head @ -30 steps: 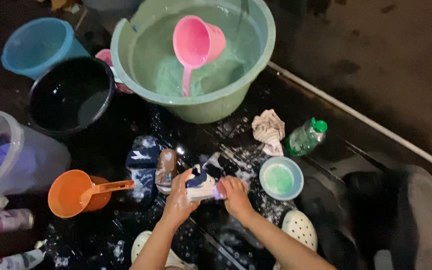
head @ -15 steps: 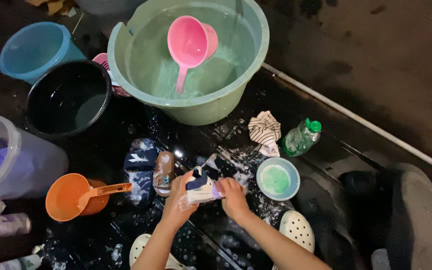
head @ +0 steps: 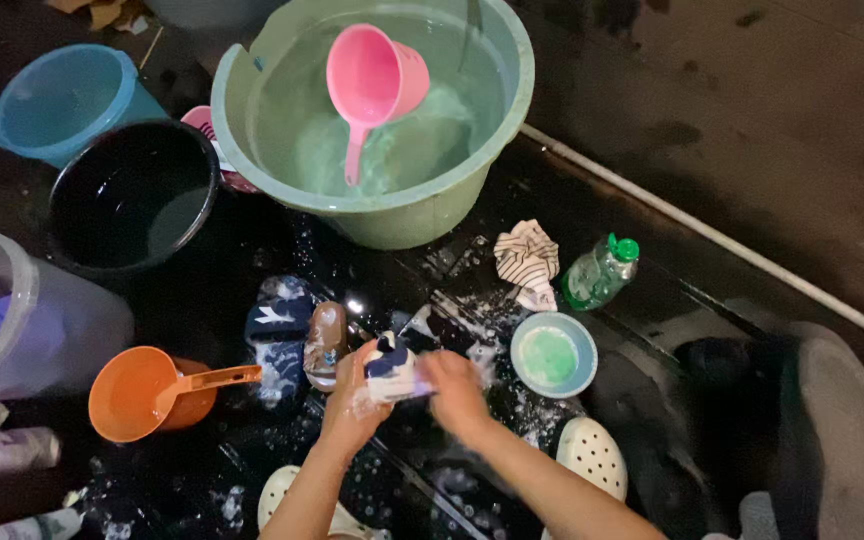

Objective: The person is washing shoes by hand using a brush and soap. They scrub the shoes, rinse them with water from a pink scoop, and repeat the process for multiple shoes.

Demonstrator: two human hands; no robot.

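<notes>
green basin (head: 402, 215) | pink scoop (head: 377, 80) | orange scoop (head: 147, 395) | possibly detergent bottle (head: 600, 272)

Outdoor washing spot: wet ground, basin (head: 382, 215), buckets (head: 62, 95).

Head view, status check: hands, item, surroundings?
Left hand and right hand both grip the soapy white-and-dark shoe. Small blue bowl to the right, brown sandal to the left; nothing blocking.

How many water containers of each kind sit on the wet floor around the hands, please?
Basins: 1, the green basin
Buckets: 3, the blue bucket, the black bucket, the clear bucket
Scoops: 2, the pink scoop, the orange scoop
Bowls: 1, the small blue bowl
Total: 7
</notes>
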